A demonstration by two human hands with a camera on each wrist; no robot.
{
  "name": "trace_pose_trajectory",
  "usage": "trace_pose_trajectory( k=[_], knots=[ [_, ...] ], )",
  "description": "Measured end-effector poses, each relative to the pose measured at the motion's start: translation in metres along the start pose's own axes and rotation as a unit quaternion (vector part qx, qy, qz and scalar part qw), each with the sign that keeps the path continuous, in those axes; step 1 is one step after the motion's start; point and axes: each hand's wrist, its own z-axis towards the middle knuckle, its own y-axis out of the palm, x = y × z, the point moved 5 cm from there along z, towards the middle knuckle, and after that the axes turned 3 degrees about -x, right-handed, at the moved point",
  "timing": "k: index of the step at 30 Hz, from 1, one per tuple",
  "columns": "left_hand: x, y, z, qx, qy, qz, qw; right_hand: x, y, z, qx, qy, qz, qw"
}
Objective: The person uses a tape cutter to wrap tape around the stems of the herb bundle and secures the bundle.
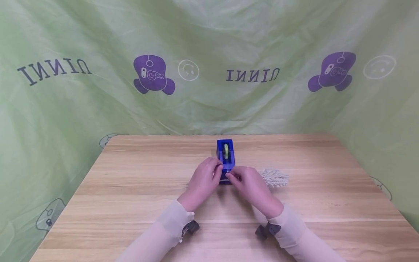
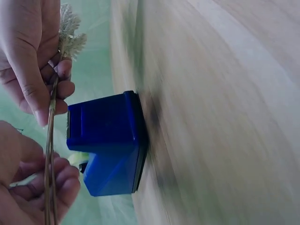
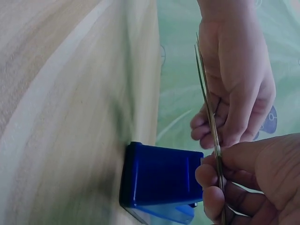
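In the head view, both hands meet at the near end of a blue tape dispenser, which holds a small pale yellow-green roll. A dried-flower sprig with a fluffy whitish head extends to the right behind my right hand. Its thin brown stems run across both hands in the left wrist view. My right thumb and fingers pinch them near a pale, shiny band. My left hand has its curled fingers and thumb about the stems farther along, toward their cut ends.
The dispenser stands on a wood-grain table, just below and beyond the hands. A green printed cloth hangs behind the table's far edge. A dark wrist camera sits at the left cuff, another at the right.
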Motion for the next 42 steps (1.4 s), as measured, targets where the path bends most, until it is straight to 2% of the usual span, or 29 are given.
trace_pose_trajectory(
  k=[6,12,20,36,42],
  knots=[
    [0.003,-0.002,-0.008,-0.048,0.041,-0.007,0.9980,-0.001,-0.005,-0.002,0.021,-0.008,-0.001,0.9998],
    [0.005,-0.004,-0.014,-0.081,0.053,-0.005,0.9953,-0.003,-0.009,-0.003,0.030,-0.014,-0.002,0.9994],
    [0.006,-0.009,-0.016,-0.078,0.058,-0.024,0.9949,-0.008,-0.012,-0.005,0.030,-0.027,-0.015,0.9991],
    [0.009,-0.011,-0.017,-0.066,0.069,-0.024,0.9951,-0.012,-0.017,-0.011,0.052,-0.056,-0.080,0.9938],
    [0.008,-0.011,-0.016,-0.068,0.071,-0.018,0.9950,-0.012,-0.021,-0.013,0.034,-0.070,-0.079,0.9939]
  ],
)
